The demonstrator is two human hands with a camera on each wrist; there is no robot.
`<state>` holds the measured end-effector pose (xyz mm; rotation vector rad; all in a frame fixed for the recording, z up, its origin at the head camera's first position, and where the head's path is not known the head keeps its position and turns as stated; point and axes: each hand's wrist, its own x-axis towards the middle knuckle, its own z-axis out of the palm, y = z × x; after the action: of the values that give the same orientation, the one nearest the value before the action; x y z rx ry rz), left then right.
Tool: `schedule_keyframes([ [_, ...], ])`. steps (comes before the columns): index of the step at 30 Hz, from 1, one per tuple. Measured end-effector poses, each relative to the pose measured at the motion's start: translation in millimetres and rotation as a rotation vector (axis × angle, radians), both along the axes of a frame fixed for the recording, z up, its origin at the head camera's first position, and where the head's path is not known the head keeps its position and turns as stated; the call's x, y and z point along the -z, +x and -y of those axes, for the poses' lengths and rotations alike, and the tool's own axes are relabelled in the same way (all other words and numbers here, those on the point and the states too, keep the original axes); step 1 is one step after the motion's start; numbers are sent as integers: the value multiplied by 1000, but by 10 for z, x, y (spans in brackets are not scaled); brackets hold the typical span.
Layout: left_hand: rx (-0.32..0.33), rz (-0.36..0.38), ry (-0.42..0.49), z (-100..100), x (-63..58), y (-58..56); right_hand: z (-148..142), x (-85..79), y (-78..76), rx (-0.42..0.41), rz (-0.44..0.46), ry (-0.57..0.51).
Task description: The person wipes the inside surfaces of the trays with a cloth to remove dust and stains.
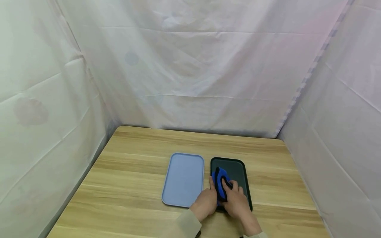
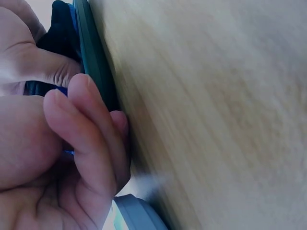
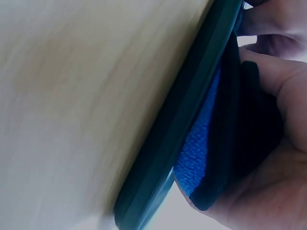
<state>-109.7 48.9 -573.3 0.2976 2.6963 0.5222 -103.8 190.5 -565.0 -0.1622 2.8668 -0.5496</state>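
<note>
A dark green tray [image 1: 236,168] lies on the wooden table, its side wall [image 3: 168,120] showing close up in the right wrist view. On its left half sits a folded blue cloth [image 1: 223,173] with black edging. My right hand [image 1: 236,201] grips the cloth with curled fingers and presses it on the tray; its blue fleecy face [image 3: 196,143] shows beside the rim. At the tray's near left edge my left hand [image 1: 206,202] holds the rim, index finger pointing forward along it. In the left wrist view its other fingers [image 2: 88,139] are curled beside the tray wall.
A light blue tray [image 1: 184,178] lies just left of the dark one, a narrow strip of table [image 1: 134,185] between them. White cloth hangings [image 1: 190,76] enclose the table at the back and both sides.
</note>
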Motion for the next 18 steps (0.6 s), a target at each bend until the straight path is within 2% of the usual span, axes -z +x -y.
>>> schedule_keyframes([
  [9, 9, -11, -16, -2, 6, 3, -113, 38, -10, -2, 5, 4],
  [18, -10, 41, 9, 1, 8, -3, -216, 58, 0, 0, 17, 2],
])
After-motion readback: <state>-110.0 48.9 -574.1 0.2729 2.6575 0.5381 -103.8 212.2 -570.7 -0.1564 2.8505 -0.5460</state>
